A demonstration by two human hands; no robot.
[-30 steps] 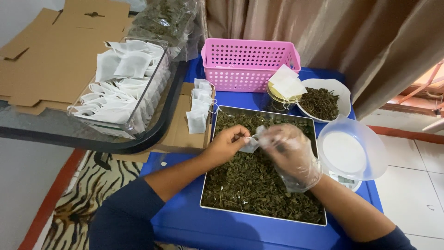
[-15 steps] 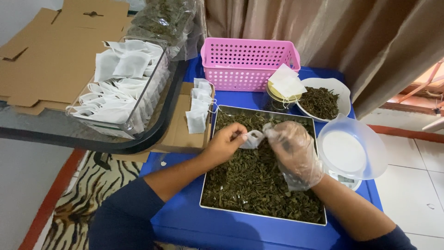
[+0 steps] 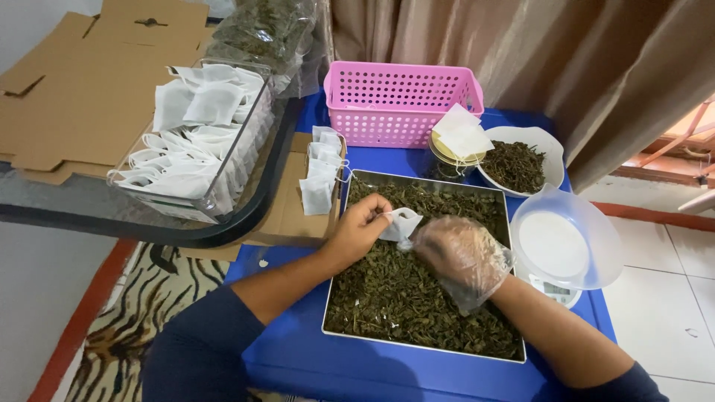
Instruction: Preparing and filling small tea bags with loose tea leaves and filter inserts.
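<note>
Steel tray (image 3: pixel 331 298) of dark dried leaves (image 3: pixel 402 298) at the middle of a blue table (image 3: pixel 298 357). Bare left hand (image 3: pixel 359 229) over the tray's upper left part, thumb and forefinger pinching the top edge of a small white filter bag (image 3: pixel 400 223), held with its mouth open. Right hand (image 3: pixel 462 253) in a clear plastic glove, at 3 o'clock of the bag and just beside it, resting low on the leaves; fingers curled together, fingertips hidden under the glove, so cannot tell whether pinching any leaves.

At 9 o'clock of the tray, a short row of flat white bags (image 3: pixel 320 175) standing on a cardboard sheet (image 3: pixel 287 216). Farther out at 10 o'clock, a clear plastic box (image 3: pixel 249 141) heaped with more white bags, on a dark-rimmed glass table beside flattened cardboard (image 3: pixel 74 97). At 12 o'clock, a pink perforated basket (image 3: pixel 402 104). At 1 o'clock, a jar with a yellow lid (image 3: pixel 447 160) topped by folded white bags, and just right of it a white bowl (image 3: pixel 547 141) holding dried leaves. At 3 o'clock, a translucent scale bowl (image 3: pixel 588 223) sitting on a small white scale (image 3: pixel 555 292).
</note>
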